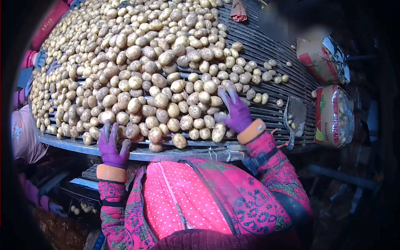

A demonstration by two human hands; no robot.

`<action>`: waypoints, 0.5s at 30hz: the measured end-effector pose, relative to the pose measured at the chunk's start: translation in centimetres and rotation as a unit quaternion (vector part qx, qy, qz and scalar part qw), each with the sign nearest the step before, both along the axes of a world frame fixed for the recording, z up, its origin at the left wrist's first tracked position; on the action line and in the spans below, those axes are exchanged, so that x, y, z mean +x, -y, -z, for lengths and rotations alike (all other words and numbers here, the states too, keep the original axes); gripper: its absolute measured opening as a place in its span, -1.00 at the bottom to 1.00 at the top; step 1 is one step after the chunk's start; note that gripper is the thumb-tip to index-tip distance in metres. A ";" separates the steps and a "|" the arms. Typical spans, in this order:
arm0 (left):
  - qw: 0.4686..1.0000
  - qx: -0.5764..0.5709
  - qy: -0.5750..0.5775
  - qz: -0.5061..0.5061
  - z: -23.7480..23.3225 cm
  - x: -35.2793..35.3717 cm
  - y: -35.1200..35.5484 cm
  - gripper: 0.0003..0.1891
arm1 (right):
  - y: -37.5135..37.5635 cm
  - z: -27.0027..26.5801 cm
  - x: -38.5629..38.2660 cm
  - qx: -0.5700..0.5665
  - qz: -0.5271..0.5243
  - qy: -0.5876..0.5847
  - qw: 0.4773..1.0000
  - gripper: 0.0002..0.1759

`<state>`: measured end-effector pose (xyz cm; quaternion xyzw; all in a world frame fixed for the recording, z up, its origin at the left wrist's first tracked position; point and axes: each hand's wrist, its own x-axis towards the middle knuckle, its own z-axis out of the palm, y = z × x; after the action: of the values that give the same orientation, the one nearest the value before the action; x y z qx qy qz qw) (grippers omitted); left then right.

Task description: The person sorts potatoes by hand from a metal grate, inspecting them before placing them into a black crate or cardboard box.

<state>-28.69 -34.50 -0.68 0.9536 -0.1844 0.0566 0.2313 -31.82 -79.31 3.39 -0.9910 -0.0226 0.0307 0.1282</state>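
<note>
Both of my hands wear purple gloves with grey fingers and orange cuffs. My left hand (111, 148) is at the near edge of the slatted table, its fingers apart and touching the potatoes (161, 101) in front of it. Farther right, my right hand (235, 109) reaches over the slats with fingers spread, beside the right side of the pile. Neither hand has a potato gripped in it. The potatoes lie in a thick layer across the left and middle of the table and thin out to the right.
Two open bags of potatoes, one upper (314, 62) and one lower (327, 114), stand at the right edge. A scoop-like holder (296, 112) lies near them. A metal rim (143, 156) runs along the near side. Co-workers' gloved hands (40, 59) show at the left.
</note>
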 end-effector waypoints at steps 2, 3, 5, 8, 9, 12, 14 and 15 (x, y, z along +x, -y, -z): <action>1.000 0.005 0.004 0.003 -0.1 -0.1 0.0 -0.23 | 0.3 0.3 2.1 -0.044 0.000 0.006 0.999 -0.06; 1.000 0.003 0.003 0.011 0.1 -0.3 -0.1 -0.23 | 0.5 -0.4 3.0 -0.055 0.015 -0.018 0.998 -0.08; 1.000 -0.012 0.017 0.017 0.4 0.0 -0.4 -0.23 | 1.5 -0.8 3.2 0.015 0.037 0.040 0.998 -0.13; 0.999 -0.017 0.023 0.019 0.6 0.1 -0.9 -0.23 | 2.4 -2.9 -0.1 0.068 0.000 0.075 0.995 -0.36; 1.000 -0.006 0.021 0.018 0.6 0.1 -0.9 -0.23 | 2.9 -2.6 -1.8 0.101 -0.041 0.068 0.992 -0.43; 0.999 -0.025 0.027 0.033 0.8 0.5 -1.0 -0.24 | 0.1 -2.8 -5.7 -0.038 -0.268 0.099 0.957 -0.47; 0.998 -0.029 0.036 0.040 0.8 0.5 -1.4 -0.27 | -2.3 -2.0 -6.9 -0.092 -0.175 0.029 0.980 -0.45; 0.998 -0.026 0.038 0.038 0.9 0.5 -1.5 -0.27 | -2.4 -1.2 -6.8 -0.089 -0.176 0.031 0.980 -0.45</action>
<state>-28.18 -33.01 -1.59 0.9366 -0.2279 0.0888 0.2511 -38.65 -76.89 4.57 -0.9794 -0.1981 0.0239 0.0311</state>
